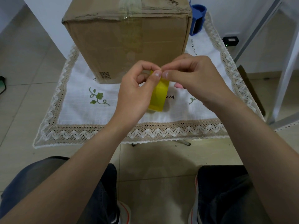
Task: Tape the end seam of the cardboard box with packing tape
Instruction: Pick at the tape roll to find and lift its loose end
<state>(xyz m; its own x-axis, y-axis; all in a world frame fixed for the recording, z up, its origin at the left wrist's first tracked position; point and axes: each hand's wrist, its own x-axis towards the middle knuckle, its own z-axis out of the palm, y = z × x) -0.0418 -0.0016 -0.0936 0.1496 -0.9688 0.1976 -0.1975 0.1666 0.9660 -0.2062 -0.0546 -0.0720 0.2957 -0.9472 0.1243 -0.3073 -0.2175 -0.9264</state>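
Both hands pinch the yellow tape roll at its top edge: left hand cradles it, right hand closes thumb and forefinger on what looks like the loose end. Just beyond, the cardboard box stands upright on the lace-edged cloth, its taped seam running away from the fingers.
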